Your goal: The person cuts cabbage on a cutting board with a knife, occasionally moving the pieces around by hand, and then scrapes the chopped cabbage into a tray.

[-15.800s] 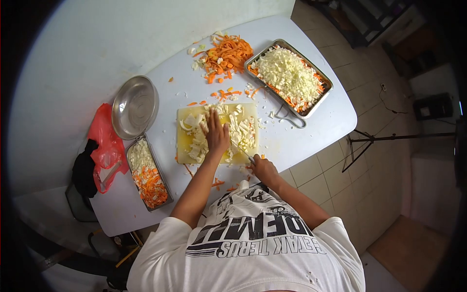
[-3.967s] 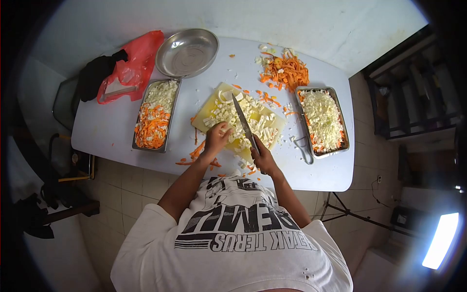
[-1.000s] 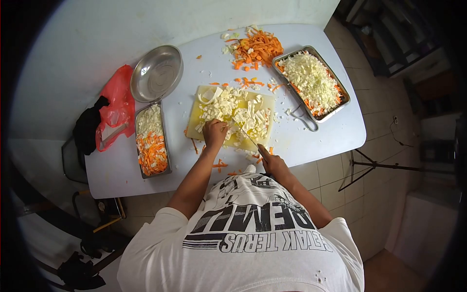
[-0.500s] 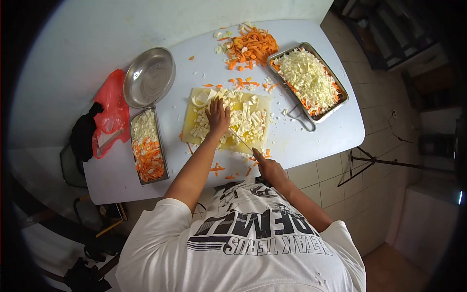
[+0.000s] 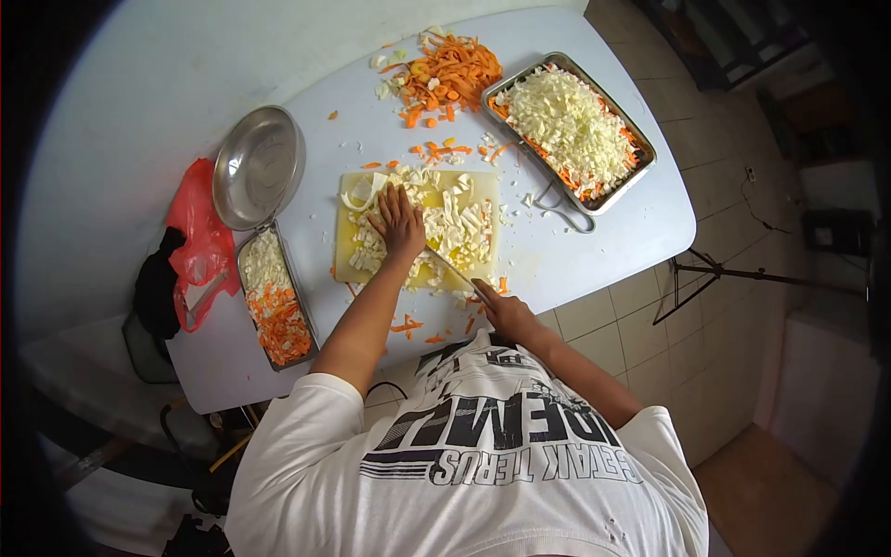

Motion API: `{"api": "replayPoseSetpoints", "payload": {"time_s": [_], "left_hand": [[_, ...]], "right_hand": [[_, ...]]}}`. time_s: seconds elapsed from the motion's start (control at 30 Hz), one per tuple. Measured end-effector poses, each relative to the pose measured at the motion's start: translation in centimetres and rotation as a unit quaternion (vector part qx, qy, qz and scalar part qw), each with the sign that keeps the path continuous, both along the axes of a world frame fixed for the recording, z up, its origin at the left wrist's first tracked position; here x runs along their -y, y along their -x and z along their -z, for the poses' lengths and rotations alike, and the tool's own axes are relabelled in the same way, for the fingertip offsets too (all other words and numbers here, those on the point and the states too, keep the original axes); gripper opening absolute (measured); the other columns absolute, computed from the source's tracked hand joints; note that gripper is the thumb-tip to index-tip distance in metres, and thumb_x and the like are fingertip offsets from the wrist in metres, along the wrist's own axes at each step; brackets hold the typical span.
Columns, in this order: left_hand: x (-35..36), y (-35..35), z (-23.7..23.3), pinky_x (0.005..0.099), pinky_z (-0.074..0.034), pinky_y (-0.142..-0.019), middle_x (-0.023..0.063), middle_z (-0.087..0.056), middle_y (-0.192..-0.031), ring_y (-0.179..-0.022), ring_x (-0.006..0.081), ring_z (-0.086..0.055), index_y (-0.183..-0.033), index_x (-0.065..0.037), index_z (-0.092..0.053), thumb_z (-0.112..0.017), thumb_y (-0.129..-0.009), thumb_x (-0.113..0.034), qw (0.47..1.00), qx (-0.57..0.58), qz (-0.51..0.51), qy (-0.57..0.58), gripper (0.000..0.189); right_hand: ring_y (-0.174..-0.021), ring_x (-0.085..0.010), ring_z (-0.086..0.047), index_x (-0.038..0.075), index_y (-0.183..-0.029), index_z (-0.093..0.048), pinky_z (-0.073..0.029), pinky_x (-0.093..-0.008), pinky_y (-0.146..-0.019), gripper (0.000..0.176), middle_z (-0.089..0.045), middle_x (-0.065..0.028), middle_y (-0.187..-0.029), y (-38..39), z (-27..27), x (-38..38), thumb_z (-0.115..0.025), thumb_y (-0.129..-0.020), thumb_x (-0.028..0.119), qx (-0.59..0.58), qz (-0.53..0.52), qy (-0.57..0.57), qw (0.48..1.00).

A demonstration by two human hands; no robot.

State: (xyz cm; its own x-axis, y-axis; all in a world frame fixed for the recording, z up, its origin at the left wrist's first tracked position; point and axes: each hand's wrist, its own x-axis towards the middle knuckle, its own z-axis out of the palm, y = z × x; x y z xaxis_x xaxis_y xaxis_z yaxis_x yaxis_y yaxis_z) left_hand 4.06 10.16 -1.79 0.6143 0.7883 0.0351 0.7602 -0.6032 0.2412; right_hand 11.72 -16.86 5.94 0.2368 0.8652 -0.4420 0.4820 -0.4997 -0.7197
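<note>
Chopped cabbage (image 5: pixel 457 223) is scattered over a yellowish cutting board (image 5: pixel 351 265). My left hand (image 5: pixel 399 226) lies flat on the cabbage at the board's left-centre, its fingers stretched out and spread. In my right hand (image 5: pixel 509 314), at the board's near right edge, is the handle of a knife (image 5: pixel 452 268). The blade slants up and left across the near part of the board, its tip close to my left wrist. Some of the blade's far end is hard to see among the cabbage pieces.
A metal tray (image 5: pixel 624 198) heaped with shredded cabbage over carrot stands at the right, beside tongs (image 5: pixel 577 221). Carrot peelings (image 5: pixel 464 67) are piled at the back. Leftward are a narrower tray (image 5: pixel 310 336) of cabbage and carrot, a round metal lid or bowl (image 5: pixel 260 167) and a red plastic bag (image 5: pixel 200 251).
The view has shifted, moving the table slightly left in the picture. My left hand's fingers have spread wider on the cabbage. My right hand still holds the knife at nearly the same spot.
</note>
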Motion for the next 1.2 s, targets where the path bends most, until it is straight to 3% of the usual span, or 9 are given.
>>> {"api": "replayPoseSetpoints", "payload": {"time_s": [0.1, 0.2, 0.27, 0.33, 0.47, 0.73, 0.9, 1.0, 1.2], "left_hand": [[-0.9, -0.1, -1.2, 0.0698, -0.005, -0.107, 0.012, -0.021, -0.156, -0.145, 0.0322, -0.014, -0.148, -0.006, -0.025, -0.041, -0.099, -0.038, 1.0, 0.005, 0.006, 0.02, 0.061], [-2.6, 2.9, -2.8, 0.0624, -0.019, -0.106, 0.0159, -0.037, -0.146, -0.136, 0.0341, -0.031, -0.143, -0.006, -0.033, -0.049, -0.097, -0.035, 0.979, 0.147, -0.138, -0.021, 0.057], [-3.6, 7.2, -4.1, 0.0443, -0.042, -0.091, 0.0186, -0.058, -0.119, -0.106, 0.0355, -0.055, -0.124, -0.006, -0.051, -0.063, -0.089, -0.016, 0.941, 0.306, -0.098, -0.109, 0.038], [-2.5, 11.2, -5.0, 0.0416, -0.049, -0.081, 0.017, -0.064, -0.105, -0.092, 0.0324, -0.062, -0.112, -0.004, -0.059, -0.066, -0.086, -0.015, 0.934, 0.306, -0.171, 0.07, 0.03], [2.0, 17.0, -1.6, 0.0347, -0.054, -0.071, 0.0125, -0.069, -0.085, -0.081, 0.0258, -0.069, -0.097, -0.001, -0.065, -0.071, -0.08, -0.014, 0.948, 0.231, -0.172, 0.137, 0.023], [6.6, 14.9, -2.4, 0.0294, -0.054, -0.069, 0.0096, -0.068, -0.094, -0.082, 0.0186, -0.068, -0.103, -0.002, -0.064, -0.072, -0.083, -0.015, 0.898, 0.327, -0.246, 0.163, 0.025], [5.7, 13.4, -4.5, 0.0305, -0.053, -0.069, 0.012, -0.065, -0.096, -0.08, 0.0206, -0.064, -0.113, -0.009, -0.068, -0.074, -0.08, -0.01, 0.944, 0.294, -0.051, 0.14, 0.034], [4.5, 13.1, -5.2, 0.0323, -0.053, -0.071, 0.0094, -0.066, -0.094, -0.086, 0.0219, -0.063, -0.108, -0.008, -0.07, -0.072, -0.077, -0.007, 0.952, 0.249, 0.162, -0.073, 0.031], [3.0, 13.2, -3.4, 0.0329, -0.054, -0.07, 0.0037, -0.064, -0.086, -0.085, 0.0213, -0.063, -0.092, -0.01, -0.071, -0.063, -0.074, -0.003, 0.956, 0.181, 0.23, 0.013, 0.02]], "right_hand": [[-0.071, -0.0442, -0.064, 0.024, -0.148, -0.029, -0.051, -0.0529, -0.068, 0.063, -0.065, -0.0253, -0.077, -1.4, 0.3, 0.0, -0.053, -0.09, 0.017, -0.031, -0.008, -0.053, 0.998], [-0.072, -0.0431, -0.064, 0.024, -0.148, -0.029, -0.05, -0.0524, -0.069, 0.062, -0.065, -0.0248, -0.078, -3.0, -2.0, 0.0, -0.053, -0.091, 0.018, 0.014, -0.04, -0.051, 0.998], [-0.072, -0.0415, -0.063, 0.024, -0.147, -0.032, -0.05, -0.0504, -0.067, 0.06, -0.065, -0.0236, -0.078, -3.2, -2.8, 0.3, -0.054, -0.092, 0.019, 0.058, -0.038, -0.095, 0.993], [-0.071, -0.0398, -0.063, 0.025, -0.147, -0.033, -0.05, -0.0491, -0.066, 0.06, -0.064, -0.0217, -0.078, -3.2, -3.4, 0.4, -0.055, -0.091, 0.018, 0.103, -0.033, -0.1, 0.989], [-0.07, -0.038, -0.063, 0.026, -0.146, -0.036, -0.05, -0.0476, -0.065, 0.059, -0.064, -0.0194, -0.077, -2.5, -4.2, -0.4, -0.056, -0.091, 0.016, 0.086, -0.082, -0.123, 0.985], [-0.068, -0.0394, -0.062, 0.024, -0.145, -0.039, -0.048, -0.0486, -0.064, 0.056, -0.063, -0.0214, -0.075, -1.8, -4.1, -1.2, -0.054, -0.092, 0.015, 0.096, -0.179, -0.097, 0.974], [-0.068, -0.0393, -0.062, 0.021, -0.145, -0.039, -0.048, -0.0487, -0.063, 0.055, -0.062, -0.0214, -0.074, -1.6, -6.6, -1.6, -0.054, -0.092, 0.015, 0.099, -0.201, -0.035, 0.974], [-0.068, -0.0388, -0.062, 0.02, -0.145, -0.039, -0.047, -0.0489, -0.063, 0.055, -0.062, -0.0212, -0.073, -1.5, -6.9, -1.6, -0.054, -0.092, 0.014, 0.104, -0.203, -0.027, 0.973], [-0.067, -0.0372, -0.063, 0.02, -0.145, -0.038, -0.049, -0.048, -0.062, 0.057, -0.063, -0.0193, -0.075, -1.9, -5.0, -1.1, -0.054, -0.091, 0.013, 0.081, -0.197, -0.089, 0.973]]}}
